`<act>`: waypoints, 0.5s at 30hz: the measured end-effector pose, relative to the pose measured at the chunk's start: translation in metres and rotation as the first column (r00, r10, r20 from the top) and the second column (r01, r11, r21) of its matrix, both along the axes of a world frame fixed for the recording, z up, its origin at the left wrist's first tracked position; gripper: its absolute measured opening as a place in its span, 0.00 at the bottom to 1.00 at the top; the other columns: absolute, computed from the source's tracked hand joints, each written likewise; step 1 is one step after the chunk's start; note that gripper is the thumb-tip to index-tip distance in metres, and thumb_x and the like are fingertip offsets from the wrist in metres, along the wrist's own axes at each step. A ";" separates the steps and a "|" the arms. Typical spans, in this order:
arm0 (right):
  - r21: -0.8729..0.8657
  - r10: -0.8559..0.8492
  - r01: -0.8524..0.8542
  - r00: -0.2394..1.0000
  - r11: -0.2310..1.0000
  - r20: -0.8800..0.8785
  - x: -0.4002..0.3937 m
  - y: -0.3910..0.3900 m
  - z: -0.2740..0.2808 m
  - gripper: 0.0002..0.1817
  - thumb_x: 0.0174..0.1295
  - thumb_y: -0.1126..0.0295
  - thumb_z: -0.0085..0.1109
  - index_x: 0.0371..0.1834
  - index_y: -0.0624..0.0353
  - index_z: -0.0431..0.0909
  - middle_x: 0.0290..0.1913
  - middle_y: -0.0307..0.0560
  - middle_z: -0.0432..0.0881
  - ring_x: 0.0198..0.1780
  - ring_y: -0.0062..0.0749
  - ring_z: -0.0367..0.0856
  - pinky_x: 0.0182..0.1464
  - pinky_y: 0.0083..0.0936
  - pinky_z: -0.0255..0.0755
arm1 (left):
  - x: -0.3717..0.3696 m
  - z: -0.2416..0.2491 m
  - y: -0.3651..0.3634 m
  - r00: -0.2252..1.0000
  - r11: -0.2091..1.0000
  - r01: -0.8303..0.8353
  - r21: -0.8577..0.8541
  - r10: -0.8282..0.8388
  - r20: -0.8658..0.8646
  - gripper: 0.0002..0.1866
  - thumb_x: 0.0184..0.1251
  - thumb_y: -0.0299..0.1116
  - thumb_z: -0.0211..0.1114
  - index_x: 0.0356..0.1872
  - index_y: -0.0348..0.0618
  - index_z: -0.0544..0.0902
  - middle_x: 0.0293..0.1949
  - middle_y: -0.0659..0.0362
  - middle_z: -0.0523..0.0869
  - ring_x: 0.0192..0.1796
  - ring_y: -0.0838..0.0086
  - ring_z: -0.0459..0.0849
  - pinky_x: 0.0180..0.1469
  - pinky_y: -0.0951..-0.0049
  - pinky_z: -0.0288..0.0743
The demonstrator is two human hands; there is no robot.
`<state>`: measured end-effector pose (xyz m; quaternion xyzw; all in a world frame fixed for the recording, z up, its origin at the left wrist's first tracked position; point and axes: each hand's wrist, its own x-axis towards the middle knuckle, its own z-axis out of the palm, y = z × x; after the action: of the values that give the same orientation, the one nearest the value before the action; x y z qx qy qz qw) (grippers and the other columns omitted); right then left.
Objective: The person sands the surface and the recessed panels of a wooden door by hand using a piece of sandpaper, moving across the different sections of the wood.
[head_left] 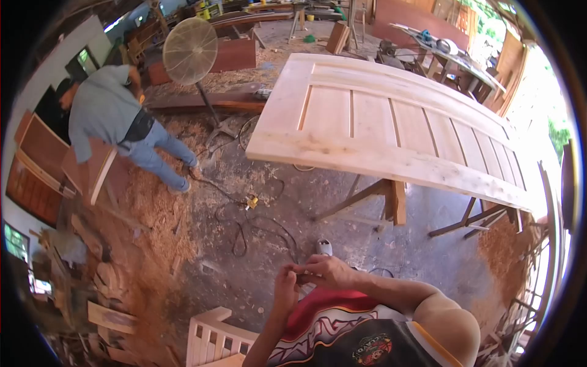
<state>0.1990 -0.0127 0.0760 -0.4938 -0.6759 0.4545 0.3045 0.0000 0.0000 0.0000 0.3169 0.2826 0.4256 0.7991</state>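
My left hand (285, 287) and my right hand (329, 273) meet in front of my red, white and black jersey (342, 324). The fingers of both are closed and touch at the tips. Something small and brownish may be between them, but it is too small to name. Beyond my hands, a pale wooden panel door (330, 147) with long grooves lies flat on wooden sawhorses (391, 202). Neither hand touches it. Below and left of my hands stands a slatted light-wood piece (211, 336).
At left a person in a grey shirt (107, 104) bends beside wooden panels (43, 153). A pedestal fan (190, 52) stands near them. Cords (238, 235) with a yellow connector (252, 202) cross the floor. Wood shavings (165, 226) cover the left side. Tools lie on a bench (452, 55) behind.
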 end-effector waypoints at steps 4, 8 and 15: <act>0.129 0.051 -0.037 0.992 0.991 -0.113 0.096 0.060 0.007 0.20 0.68 0.59 0.70 0.55 0.62 0.86 0.46 0.61 0.81 0.52 0.57 0.81 0.56 0.45 0.75 | 0.103 0.016 0.062 0.995 0.997 -0.068 0.040 0.071 -0.071 0.20 0.83 0.53 0.58 0.45 0.45 0.72 0.42 0.63 0.76 0.47 0.77 0.76 0.52 0.72 0.73; 0.169 0.019 0.023 0.970 0.985 -0.244 0.143 0.114 0.003 0.20 0.68 0.60 0.71 0.56 0.63 0.85 0.57 0.63 0.77 0.59 0.57 0.78 0.62 0.45 0.74 | 0.139 0.027 0.139 0.988 0.992 0.096 0.076 -0.086 -0.126 0.16 0.85 0.48 0.54 0.42 0.46 0.72 0.40 0.64 0.74 0.43 0.79 0.73 0.49 0.74 0.71; 0.134 -0.322 0.335 0.940 0.933 -0.108 0.199 0.169 0.015 0.26 0.64 0.63 0.70 0.67 0.55 0.81 0.71 0.63 0.74 0.70 0.61 0.75 0.72 0.50 0.68 | 0.235 0.082 0.239 0.831 0.934 0.352 -0.060 -0.341 -0.440 0.16 0.85 0.45 0.49 0.51 0.42 0.73 0.47 0.57 0.80 0.45 0.73 0.78 0.54 0.68 0.74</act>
<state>0.3977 0.1564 0.0911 -0.5559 -0.6027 0.3651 0.4409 0.2352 0.2389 0.0816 0.4606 0.3899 0.1935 0.7735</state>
